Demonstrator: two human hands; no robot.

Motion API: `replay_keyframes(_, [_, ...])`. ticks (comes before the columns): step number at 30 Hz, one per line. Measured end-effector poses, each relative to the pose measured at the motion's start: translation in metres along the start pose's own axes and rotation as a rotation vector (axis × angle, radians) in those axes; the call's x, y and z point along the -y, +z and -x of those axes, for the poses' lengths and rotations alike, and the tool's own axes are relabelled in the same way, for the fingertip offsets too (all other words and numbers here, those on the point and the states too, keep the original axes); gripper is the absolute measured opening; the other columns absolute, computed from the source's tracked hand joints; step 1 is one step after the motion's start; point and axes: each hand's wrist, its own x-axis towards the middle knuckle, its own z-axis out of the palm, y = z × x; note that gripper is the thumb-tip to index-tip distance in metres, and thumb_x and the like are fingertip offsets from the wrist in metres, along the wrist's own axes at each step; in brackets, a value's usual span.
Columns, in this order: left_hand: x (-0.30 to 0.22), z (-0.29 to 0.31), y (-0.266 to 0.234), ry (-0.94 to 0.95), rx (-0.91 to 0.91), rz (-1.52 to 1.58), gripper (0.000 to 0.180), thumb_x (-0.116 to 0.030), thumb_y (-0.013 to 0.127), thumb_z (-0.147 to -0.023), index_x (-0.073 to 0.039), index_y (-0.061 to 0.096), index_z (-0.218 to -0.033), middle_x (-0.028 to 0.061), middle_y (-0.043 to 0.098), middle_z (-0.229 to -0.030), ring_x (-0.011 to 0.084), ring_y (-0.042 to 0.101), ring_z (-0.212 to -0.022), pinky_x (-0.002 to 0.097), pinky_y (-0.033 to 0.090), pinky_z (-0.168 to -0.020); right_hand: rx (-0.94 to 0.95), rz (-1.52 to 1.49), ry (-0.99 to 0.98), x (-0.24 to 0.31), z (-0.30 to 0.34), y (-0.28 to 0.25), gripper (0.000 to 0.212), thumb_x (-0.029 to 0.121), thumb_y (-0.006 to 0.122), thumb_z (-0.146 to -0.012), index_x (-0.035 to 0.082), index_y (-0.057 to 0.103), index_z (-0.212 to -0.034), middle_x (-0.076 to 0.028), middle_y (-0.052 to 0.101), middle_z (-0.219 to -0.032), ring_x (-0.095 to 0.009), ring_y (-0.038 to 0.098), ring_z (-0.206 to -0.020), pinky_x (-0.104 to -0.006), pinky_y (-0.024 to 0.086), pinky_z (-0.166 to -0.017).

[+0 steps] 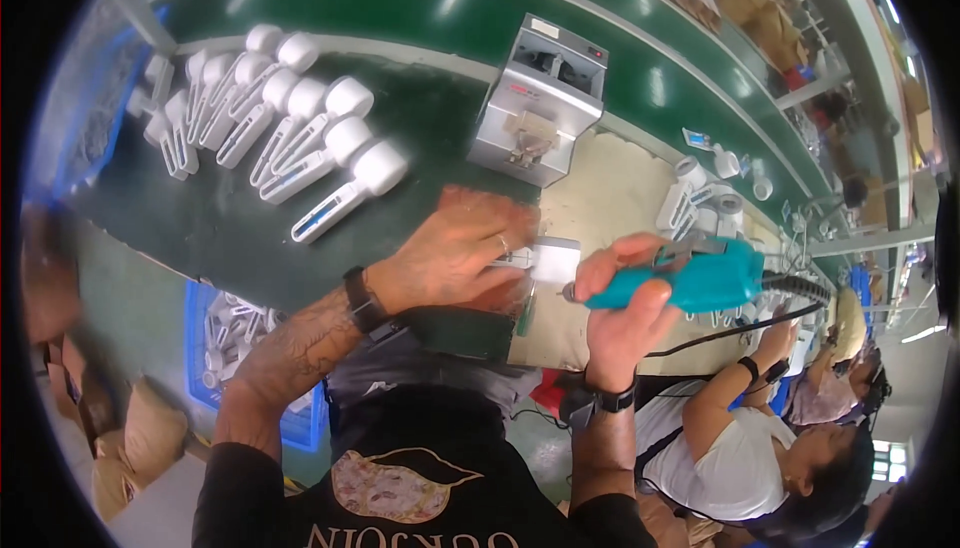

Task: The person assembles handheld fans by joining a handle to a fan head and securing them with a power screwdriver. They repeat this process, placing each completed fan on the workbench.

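My right hand (628,323) is wrapped round a teal electric screwdriver (705,280), whose tip points left toward a white handheld device (556,260). A black cable trails off the tool's right end. My left hand (445,248), with a ring on one finger, is closed over the handle of that white device and covers much of it. The device lies over a reddish-brown pad (490,210) on the bench, its squarish white end jutting past the pad. A small gap seems to lie between the screwdriver's tip and the device.
Several white devices with round heads and slotted handles (325,210) lie in rows at the left. A grey metal machine (535,98) stands at the back. Below the bench, a blue crate (318,418) holds more white parts. A co-worker in a white shirt (715,458) sits at the right.
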Motion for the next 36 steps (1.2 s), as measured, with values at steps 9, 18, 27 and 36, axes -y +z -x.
replay_keyframes(9, [0.016, 0.0, 0.008, -0.03, 0.047, 0.094, 0.047, -0.029, 0.077, -0.083, -0.006, 0.063, -0.122, 0.0131, 0.067, -0.12, 0.0332, 0.064, -0.111, 0.0468, 0.049, -0.095, 0.065, -0.02, -0.079, -0.02, -0.034, 0.033, 0.071, 0.066, 0.057, -0.096, -0.003, 0.051, -0.116, -0.008, 0.053, -0.069, -0.019, 0.053, -0.059, -0.0331, 0.044, -0.055])
replay_keyframes(18, [0.018, 0.003, 0.011, -0.058, 0.045, 0.093, 0.052, -0.03, 0.079, -0.079, -0.007, 0.061, -0.123, 0.0128, 0.066, -0.112, 0.0321, 0.063, -0.106, 0.0467, 0.049, -0.091, 0.048, -0.038, -0.069, -0.039, -0.03, 0.035, 0.071, 0.067, 0.054, -0.097, -0.002, 0.051, -0.115, -0.008, 0.052, -0.07, -0.02, 0.053, -0.059, -0.0346, 0.044, -0.057])
replay_keyframes(27, [0.017, -0.003, 0.01, 0.015, 0.0, 0.151, 0.034, -0.023, 0.079, -0.077, -0.007, 0.06, -0.101, 0.012, 0.063, -0.1, 0.033, 0.062, -0.098, 0.045, 0.05, -0.084, 0.061, -0.045, -0.105, -0.043, -0.031, 0.035, 0.07, 0.064, 0.055, -0.098, -0.004, 0.051, -0.114, -0.008, 0.053, -0.068, -0.019, 0.053, -0.057, -0.0342, 0.044, -0.054])
replay_keyframes(36, [0.018, -0.003, 0.008, -0.124, 0.092, 0.309, 0.036, -0.017, 0.085, -0.076, -0.009, 0.051, -0.083, 0.0079, 0.065, -0.098, 0.0341, 0.063, -0.104, 0.0457, 0.05, -0.086, 0.116, -0.101, -0.089, -0.047, -0.031, 0.029, 0.07, 0.063, 0.057, -0.098, -0.005, 0.051, -0.114, -0.008, 0.053, -0.068, -0.018, 0.053, -0.057, -0.0335, 0.044, -0.053])
